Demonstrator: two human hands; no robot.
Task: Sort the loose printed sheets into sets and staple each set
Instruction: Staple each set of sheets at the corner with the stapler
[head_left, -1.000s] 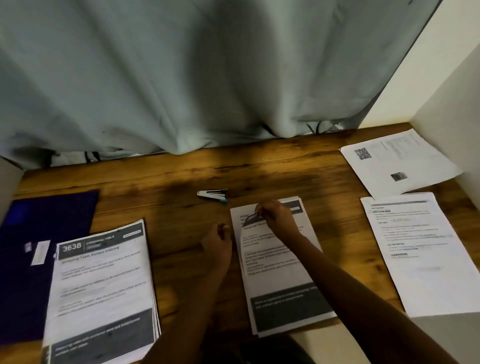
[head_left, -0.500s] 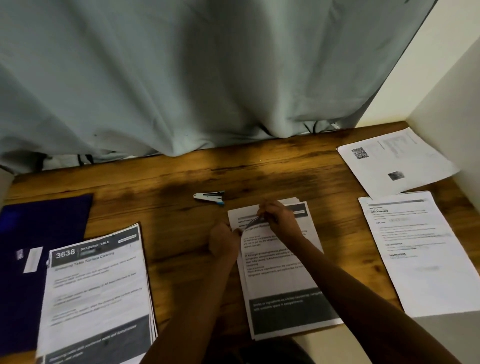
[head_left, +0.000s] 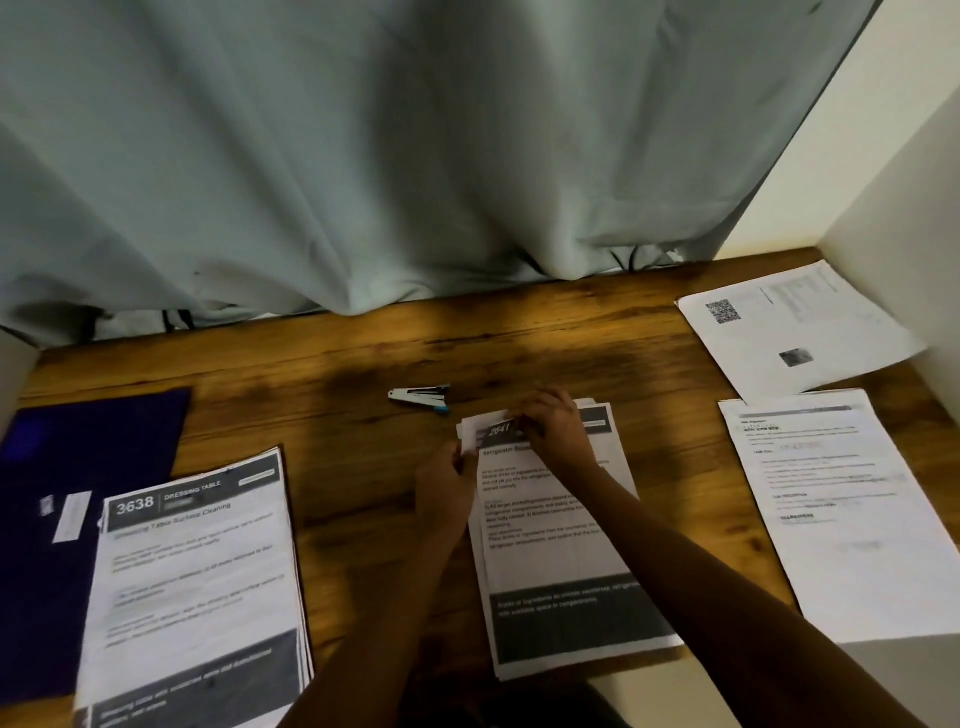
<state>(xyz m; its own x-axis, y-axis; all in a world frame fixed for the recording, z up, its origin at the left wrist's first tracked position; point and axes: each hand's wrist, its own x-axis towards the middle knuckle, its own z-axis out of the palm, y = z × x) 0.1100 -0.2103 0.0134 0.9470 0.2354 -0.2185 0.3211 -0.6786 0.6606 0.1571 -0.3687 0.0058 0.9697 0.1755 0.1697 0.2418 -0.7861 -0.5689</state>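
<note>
Head view: the left hand pinches the middle set at its top-left corner, the right hand fingers clamped on the same corner; the stapler lies just beyond.

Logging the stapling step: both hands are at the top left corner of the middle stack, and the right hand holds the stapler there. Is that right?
Not quite. The stapler lies on the table beyond the middle stack, in neither hand. The right hand pinches the stack's sheets at that corner, as does the left hand. The head view shows it.
</note>
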